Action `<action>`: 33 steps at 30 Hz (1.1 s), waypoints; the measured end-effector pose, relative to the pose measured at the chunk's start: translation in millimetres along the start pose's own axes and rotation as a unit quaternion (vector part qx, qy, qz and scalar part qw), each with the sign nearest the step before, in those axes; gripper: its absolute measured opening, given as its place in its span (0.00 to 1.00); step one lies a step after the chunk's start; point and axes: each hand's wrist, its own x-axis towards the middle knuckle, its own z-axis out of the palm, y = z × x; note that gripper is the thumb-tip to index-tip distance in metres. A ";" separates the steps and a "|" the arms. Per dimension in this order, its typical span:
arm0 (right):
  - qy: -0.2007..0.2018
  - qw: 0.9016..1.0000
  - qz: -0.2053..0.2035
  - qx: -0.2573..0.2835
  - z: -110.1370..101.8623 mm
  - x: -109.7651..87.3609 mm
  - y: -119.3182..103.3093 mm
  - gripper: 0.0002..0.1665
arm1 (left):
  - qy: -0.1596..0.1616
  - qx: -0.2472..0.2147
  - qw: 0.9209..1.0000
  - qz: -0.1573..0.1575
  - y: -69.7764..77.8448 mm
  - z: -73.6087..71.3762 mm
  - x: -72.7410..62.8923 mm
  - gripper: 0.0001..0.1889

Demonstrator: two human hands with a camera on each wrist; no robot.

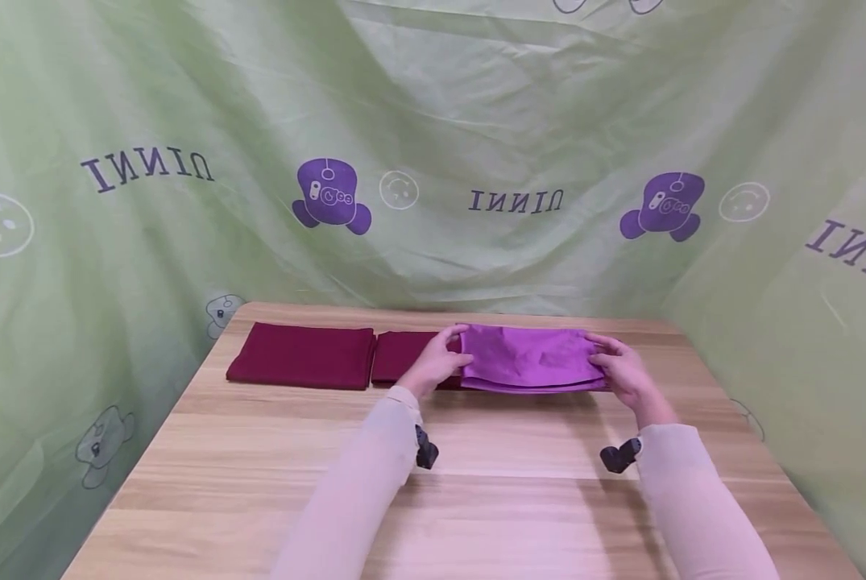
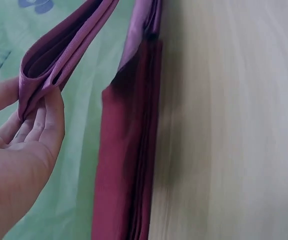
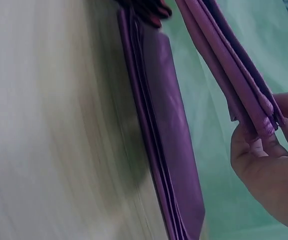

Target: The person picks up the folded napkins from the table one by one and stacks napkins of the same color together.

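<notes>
A bright purple folded cloth (image 1: 530,354) is stretched between both hands, raised off the table. My left hand (image 1: 436,362) pinches its left end, with the thumb on one side and the fingers on the other, as the left wrist view shows. The right hand (image 1: 621,372) grips the opposite end the same way. Below it a second purple folded cloth (image 3: 169,125) lies on the table, mostly hidden from the head view. Beside that one, under the left hand, sits a maroon folded cloth (image 1: 403,354), partly covered by the hand and the held cloth.
Another maroon folded cloth (image 1: 302,354) lies flat at the back left of the wooden table (image 1: 476,499), its right edge close to the middle maroon one. Behind and around the table hangs a green printed curtain (image 1: 433,105).
</notes>
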 end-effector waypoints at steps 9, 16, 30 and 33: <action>0.031 0.998 -0.027 0.044 -29.8 2.6 -1.2 0.29 | -0.010 -0.045 0.999 -0.010 -4.9 38.7 18.1 0.36; 0.046 0.997 -0.045 0.053 -46.2 1.4 -1.3 0.31 | -0.017 -0.049 0.999 -0.015 -7.9 59.9 29.5 0.37; 0.066 0.995 -0.066 0.034 -65.0 11.2 4.5 0.32 | -0.048 -0.066 0.996 -0.025 -15.7 81.6 41.0 0.44; 0.067 0.994 -0.070 0.040 -67.8 11.9 6.7 0.31 | -0.032 -0.054 0.998 -0.025 -16.4 85.9 40.7 0.43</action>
